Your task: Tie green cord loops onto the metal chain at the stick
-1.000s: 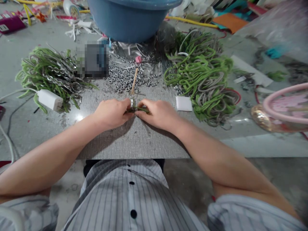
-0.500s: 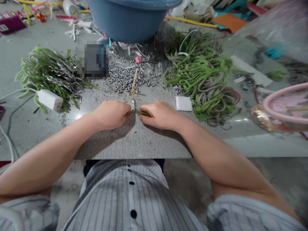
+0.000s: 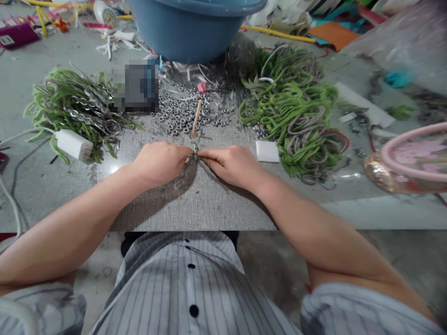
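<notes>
My left hand (image 3: 161, 163) and my right hand (image 3: 232, 165) meet over the table, fingers closed in pinches on either side of a small metal piece (image 3: 195, 151). A metal ring (image 3: 194, 139) shows just above their fingertips. Thin grey cord (image 3: 211, 173) trails below the fingers toward me, with a faint loop under the left hand. The fingers hide how cord and metal join. Just beyond lie a thin wooden stick (image 3: 197, 117) and a spread of loose metal nuts (image 3: 174, 114).
Green and grey cords (image 3: 293, 104) are heaped at right; another green bundle with metal chains (image 3: 73, 104) lies left, near a white adapter (image 3: 74, 144). A blue basin (image 3: 192, 35) stands behind. A white square pad (image 3: 267, 151) and a pink-handled item (image 3: 412, 153) are at right.
Both hands have drawn together at the metal piece. The green cord at the right fingers no longer shows; grey cord now trails beneath the hands.
</notes>
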Motion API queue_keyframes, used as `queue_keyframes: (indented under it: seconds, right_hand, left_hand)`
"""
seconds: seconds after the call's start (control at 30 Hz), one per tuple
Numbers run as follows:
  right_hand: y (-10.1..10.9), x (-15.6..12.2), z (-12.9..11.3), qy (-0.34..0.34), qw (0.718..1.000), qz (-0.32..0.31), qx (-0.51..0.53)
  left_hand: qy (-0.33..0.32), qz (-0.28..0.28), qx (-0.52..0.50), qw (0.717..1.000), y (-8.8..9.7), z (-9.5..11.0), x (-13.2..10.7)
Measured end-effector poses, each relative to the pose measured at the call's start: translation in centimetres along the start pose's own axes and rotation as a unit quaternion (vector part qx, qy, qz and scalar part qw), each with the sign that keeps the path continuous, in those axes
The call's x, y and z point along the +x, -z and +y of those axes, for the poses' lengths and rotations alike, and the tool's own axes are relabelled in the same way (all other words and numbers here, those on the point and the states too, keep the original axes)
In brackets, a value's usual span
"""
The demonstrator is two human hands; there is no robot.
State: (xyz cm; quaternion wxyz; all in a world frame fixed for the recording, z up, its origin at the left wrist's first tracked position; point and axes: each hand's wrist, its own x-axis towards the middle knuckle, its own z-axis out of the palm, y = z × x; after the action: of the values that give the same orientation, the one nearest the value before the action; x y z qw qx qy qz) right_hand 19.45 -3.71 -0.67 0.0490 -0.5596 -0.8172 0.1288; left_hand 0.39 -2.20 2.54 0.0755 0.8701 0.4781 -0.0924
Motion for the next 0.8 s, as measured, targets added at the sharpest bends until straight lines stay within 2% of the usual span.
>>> queue_keyframes:
  seconds: [0.17,0.3,0.43,0.6,0.7,0.8]
  right_hand:
    - [-0.4,0.1,0.3,0.014,1.000,0.021,0.009]
    - [-0.6,0.7,1.1,0.076,0.992,0.100,0.008]
    - [-0.9,2.0,2.7,0.051,0.985,0.167,-0.003]
    - [-1.7,3.0,4.1,0.013,0.985,0.173,-0.011]
    - [-1.6,2.9,4.0,0.013,0.986,0.165,-0.011]
    - [-1.1,2.5,3.6,0.026,0.987,0.158,-0.004]
  left_hand:
    - [0.010,0.004,-0.010,1.000,-0.1,-0.2,0.1]
    - [-0.007,0.024,-0.029,0.999,-0.4,-0.7,0.2]
    - [-0.008,0.082,-0.045,0.996,-0.4,-1.1,0.3]
    - [-0.013,0.138,-0.066,0.988,-0.7,-1.7,0.8]
    - [-0.033,0.187,-0.068,0.979,-1.2,-2.1,1.1]
    - [-0.051,0.201,-0.065,0.976,-1.5,-2.3,1.2]
